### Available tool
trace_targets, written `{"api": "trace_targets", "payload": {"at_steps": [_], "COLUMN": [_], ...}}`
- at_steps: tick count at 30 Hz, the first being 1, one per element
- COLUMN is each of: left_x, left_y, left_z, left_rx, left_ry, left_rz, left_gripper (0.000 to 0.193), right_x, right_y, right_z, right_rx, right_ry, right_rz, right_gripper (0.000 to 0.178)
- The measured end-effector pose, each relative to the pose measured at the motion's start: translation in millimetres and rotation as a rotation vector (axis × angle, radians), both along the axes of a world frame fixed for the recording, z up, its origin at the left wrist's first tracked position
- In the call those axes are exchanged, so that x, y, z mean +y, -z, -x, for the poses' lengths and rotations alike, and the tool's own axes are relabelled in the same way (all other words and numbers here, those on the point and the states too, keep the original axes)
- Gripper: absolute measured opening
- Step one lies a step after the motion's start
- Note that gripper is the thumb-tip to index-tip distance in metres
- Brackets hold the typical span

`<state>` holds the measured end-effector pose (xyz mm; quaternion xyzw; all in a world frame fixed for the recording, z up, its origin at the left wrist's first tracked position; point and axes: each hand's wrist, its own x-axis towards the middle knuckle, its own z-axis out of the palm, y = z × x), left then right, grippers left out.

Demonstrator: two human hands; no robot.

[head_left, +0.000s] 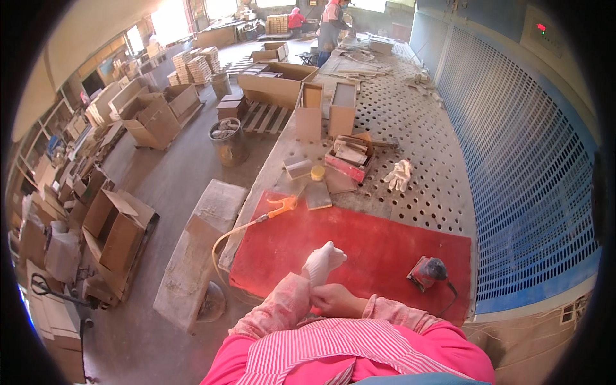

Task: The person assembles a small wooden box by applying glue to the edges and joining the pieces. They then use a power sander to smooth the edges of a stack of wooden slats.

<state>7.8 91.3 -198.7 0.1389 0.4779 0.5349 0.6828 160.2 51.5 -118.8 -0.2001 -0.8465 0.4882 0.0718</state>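
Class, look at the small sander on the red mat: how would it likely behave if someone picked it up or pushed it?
The sander looks compact and solid, so probably heavy for its size. It sits low on the red mat, so it likely slides rather than tips or rolls. Its black cord trails off and might drag or snag.

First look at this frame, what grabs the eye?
The big red mat on the perforated workbench stands out first, with a small red sander at its right edge and an orange air gun at its top-left corner. At the mat's near edge, the bare right hand grips the wrist of the white-gloved left hand. Cardboard boxes crowd the floor to the left.
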Motion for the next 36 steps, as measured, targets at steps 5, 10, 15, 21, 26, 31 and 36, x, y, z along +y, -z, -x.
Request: {"api": "trace_targets", "payload": {"at_steps": [5,10,15,21,26,31,36], "left_x": [21.1,18.8,25.3,62.1,90.2,112.3,66.0], "left_y": [25.3,45.1,65.2,81.5,96.6,76.0,68.3], "left_z": [26.9,125.3,185.3,226.1,268.5,285.0,227.2], "left_rx": [0.468,1.412,1.763,2.004,2.281,1.889,2.123], "left_ry": [-0.077,-0.004,0.163,0.041,0.607,0.500,0.517], "left_rz": [-0.011,0.093,0.299,0.085,0.130,0.338,-0.329], "left_gripper": [0.038,0.028,0.053,0.036,0.037,0.044,0.058], "right_x": [78.0,114.3,116.5,131.0,67.8,29.6,18.0], "right_y": [13.1,19.4,56.7,50.8,44.8,56.6,70.6], "right_z": [-67.2,-218.2,-279.0,-271.6,-214.5,-141.3,-96.0], "right_rx": [0.066,-0.738,-0.700,-0.461,0.698,0.787,0.897], "right_ry": [0.455,0.924,0.923,1.021,1.318,1.005,0.964], "right_rz": [-0.486,-0.649,-0.541,-0.262,0.944,1.176,1.367], "right_gripper": [0.019,0.068,0.079,0.071,0.040,0.049,0.053]}}
